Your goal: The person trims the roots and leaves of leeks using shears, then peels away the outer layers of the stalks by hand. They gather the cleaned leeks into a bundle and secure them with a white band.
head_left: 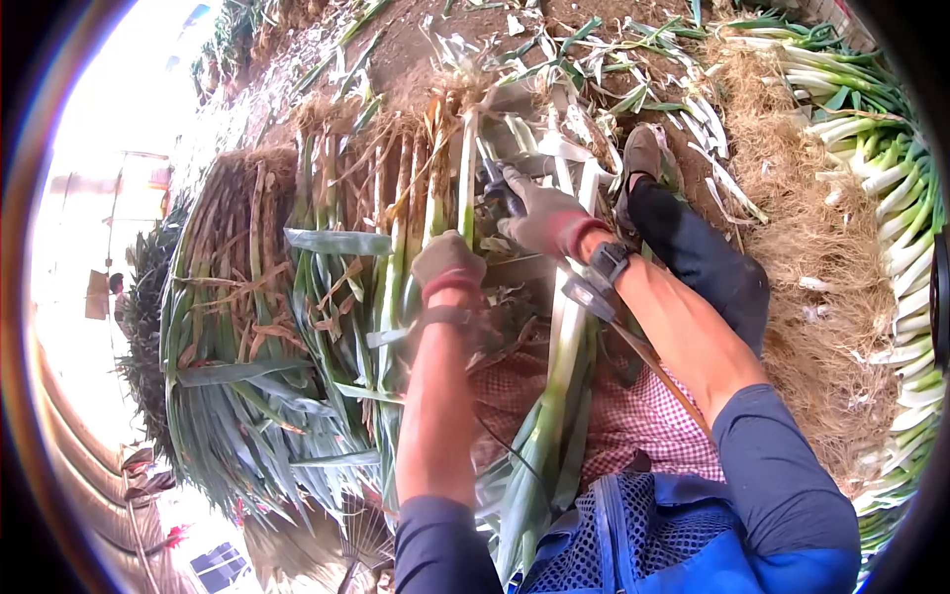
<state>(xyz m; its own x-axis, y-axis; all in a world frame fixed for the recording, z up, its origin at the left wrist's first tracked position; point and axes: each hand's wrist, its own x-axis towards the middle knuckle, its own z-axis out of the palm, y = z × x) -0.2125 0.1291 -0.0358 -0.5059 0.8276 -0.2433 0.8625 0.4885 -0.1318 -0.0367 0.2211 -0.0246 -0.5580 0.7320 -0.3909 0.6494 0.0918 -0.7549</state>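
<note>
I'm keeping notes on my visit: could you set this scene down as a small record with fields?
Left hand: gloved, closed around a leek stalk
Right hand: gloved, holding a dark tool
Left side: leeks with brown outer leaves
Right side: leeks with clean white stalks, beside straw-coloured fibres
Lap: checked cloth
Ground: brown soil

We've got pretty bright daylight here, and the far left is totally blown out to white. Heavy fisheye too: the edges bend into a dark round border, with a rainbow-ish fringe on the left. The left forearm (440, 396) looks smeary, and there's a milky haze around the middle. Shadows on the soil (396, 64) are soft.
</note>
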